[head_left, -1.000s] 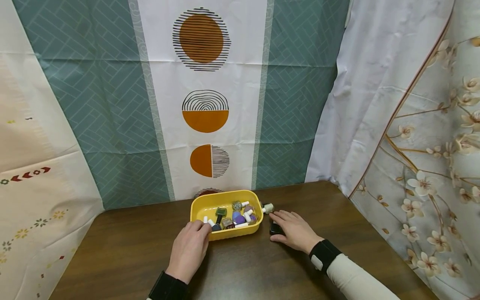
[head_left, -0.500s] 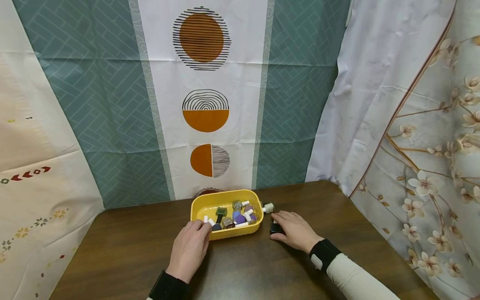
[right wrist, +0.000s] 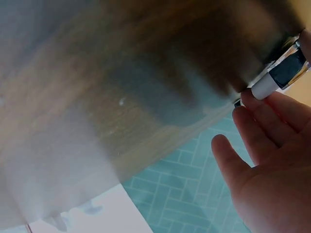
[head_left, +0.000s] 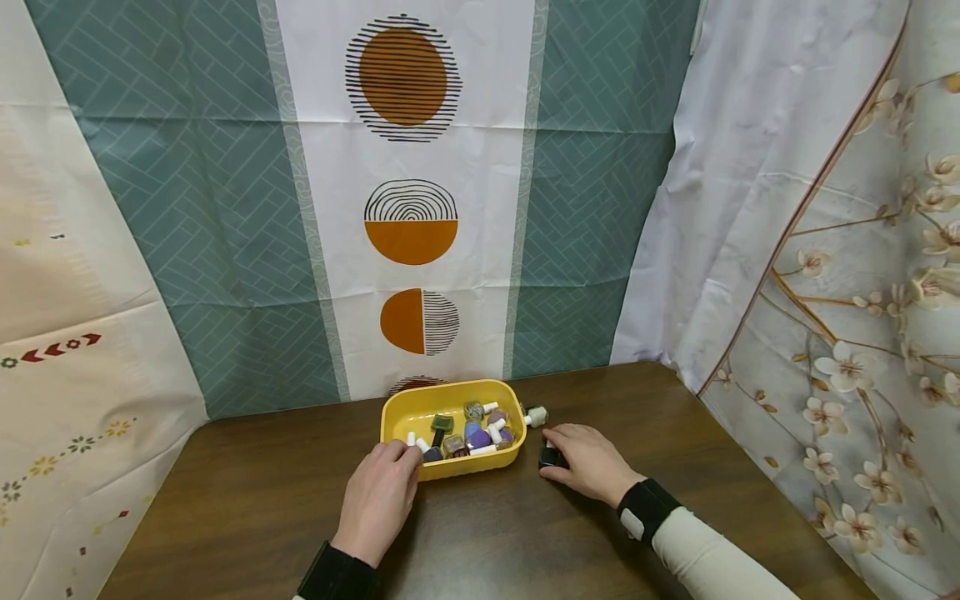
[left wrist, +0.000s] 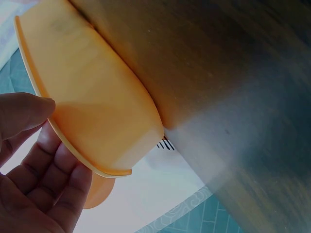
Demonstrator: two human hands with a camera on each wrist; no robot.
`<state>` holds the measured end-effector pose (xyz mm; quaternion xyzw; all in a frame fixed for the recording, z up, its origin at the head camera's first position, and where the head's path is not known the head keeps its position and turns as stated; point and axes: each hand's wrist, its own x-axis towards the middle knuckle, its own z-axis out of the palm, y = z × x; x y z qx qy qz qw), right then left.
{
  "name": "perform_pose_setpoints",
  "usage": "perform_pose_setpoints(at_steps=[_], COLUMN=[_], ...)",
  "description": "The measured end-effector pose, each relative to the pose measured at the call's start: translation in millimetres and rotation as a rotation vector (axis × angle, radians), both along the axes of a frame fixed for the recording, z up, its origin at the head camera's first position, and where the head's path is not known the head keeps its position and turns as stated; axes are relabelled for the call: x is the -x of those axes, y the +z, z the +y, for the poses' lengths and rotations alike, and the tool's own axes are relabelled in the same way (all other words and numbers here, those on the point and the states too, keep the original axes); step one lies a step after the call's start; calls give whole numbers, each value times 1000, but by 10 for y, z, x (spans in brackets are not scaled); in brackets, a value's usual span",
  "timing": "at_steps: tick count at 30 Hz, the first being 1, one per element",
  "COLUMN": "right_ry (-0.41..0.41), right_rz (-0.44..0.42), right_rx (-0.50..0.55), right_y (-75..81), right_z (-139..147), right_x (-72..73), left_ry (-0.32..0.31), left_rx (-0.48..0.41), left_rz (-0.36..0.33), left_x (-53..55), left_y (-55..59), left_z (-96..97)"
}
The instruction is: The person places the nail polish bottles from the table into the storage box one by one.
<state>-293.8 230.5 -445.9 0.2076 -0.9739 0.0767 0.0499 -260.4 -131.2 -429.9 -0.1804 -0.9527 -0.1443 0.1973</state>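
My left hand (head_left: 381,492) grips the front left rim of a yellow plastic basket (head_left: 411,417). In the left wrist view, the thumb lies on the outer side of the basket wall (left wrist: 102,111) and the other fingers go behind the rim. Several nail polish bottles (head_left: 478,438) with white or dark caps lie jumbled inside. To the right of the basket, my right hand (head_left: 592,462) holds a black nail polish bottle (head_left: 551,457) low at the table. Its white cap (right wrist: 265,86) shows in the right wrist view, between thumb and fingers; the thumb is partly cut off.
A pale nail polish bottle (head_left: 537,416) lies against the basket's right end, just beyond my right hand. The brown wooden table (head_left: 480,542) reaches to a patterned curtain (head_left: 420,167) at the back. A floral curtain (head_left: 847,433) hangs along the right side.
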Motion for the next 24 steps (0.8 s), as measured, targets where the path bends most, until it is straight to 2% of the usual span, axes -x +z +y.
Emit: perform_pose_setpoints(at_steps=[7, 17, 24], right_ry=[-41, -48, -59], right_rz=[-10, 53, 55], right_rx=[35, 42, 38], right_y=[3, 2, 29], right_z=[-17, -13, -3], right_x=[0, -2, -16], left_ry=[0, -1, 3], left_rx=[2, -2, 0], left_rz=[8, -10, -15], left_x=[1, 10, 7], left_y=[-7, 0, 4], left_z=[-6, -5, -2])
